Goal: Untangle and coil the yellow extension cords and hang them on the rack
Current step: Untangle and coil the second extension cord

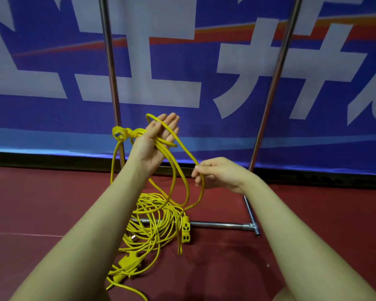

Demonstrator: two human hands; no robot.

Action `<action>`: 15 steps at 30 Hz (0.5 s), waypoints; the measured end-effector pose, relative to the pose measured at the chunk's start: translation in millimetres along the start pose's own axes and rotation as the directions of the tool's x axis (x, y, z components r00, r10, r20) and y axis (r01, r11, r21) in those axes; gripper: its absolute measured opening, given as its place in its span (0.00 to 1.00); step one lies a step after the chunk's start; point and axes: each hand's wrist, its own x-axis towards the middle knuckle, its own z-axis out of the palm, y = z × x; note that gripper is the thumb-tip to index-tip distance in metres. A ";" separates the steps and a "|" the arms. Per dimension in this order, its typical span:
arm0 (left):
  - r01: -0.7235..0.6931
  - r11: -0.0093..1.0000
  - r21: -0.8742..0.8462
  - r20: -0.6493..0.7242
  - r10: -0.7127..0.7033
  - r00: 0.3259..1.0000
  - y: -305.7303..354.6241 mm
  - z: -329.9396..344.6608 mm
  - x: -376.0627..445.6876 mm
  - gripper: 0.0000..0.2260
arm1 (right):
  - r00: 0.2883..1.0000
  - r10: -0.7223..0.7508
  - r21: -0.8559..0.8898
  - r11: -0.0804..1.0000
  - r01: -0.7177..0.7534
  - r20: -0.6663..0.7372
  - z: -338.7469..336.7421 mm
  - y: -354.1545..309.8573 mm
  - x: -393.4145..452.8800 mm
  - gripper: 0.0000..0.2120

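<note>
My left hand is raised palm up with straight fingers, and several loops of yellow cord lie across the palm between thumb and fingers. A knotted bunch of cord sticks out to the left of that hand. My right hand pinches one strand of the same cord lower and to the right. From both hands the strands drop to a tangled yellow pile on the floor, with a socket block at its right edge and another socket end nearer me.
The rack's two chrome uprights rise in front of a blue banner. Its base bar lies on the dark red floor under the pile, with a T-joint foot at the right.
</note>
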 end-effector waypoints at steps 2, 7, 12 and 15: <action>0.089 0.992 0.086 0.005 -0.089 0.996 8.1 -3.2 -1.3 0.12 | 0.996 -0.051 0.038 0.998 0.054 -0.069 -1.9 0.1 -0.6 0.12; 0.299 0.851 0.431 -0.094 -0.287 0.953 9.2 -6.4 -10.3 0.14 | 0.966 0.029 0.541 0.833 0.119 -0.257 -11.1 -9.2 7.1 0.13; 0.378 0.663 0.646 -0.034 -0.470 0.882 0.7 -3.9 -17.8 0.17 | 0.979 0.087 0.851 0.514 0.112 -0.182 -11.9 -13.2 11.7 0.12; 0.428 0.595 0.680 -0.034 -0.558 0.829 -11.2 -5.6 -24.3 0.15 | 0.973 0.068 0.925 0.331 0.185 -0.219 -11.7 -18.8 13.5 0.10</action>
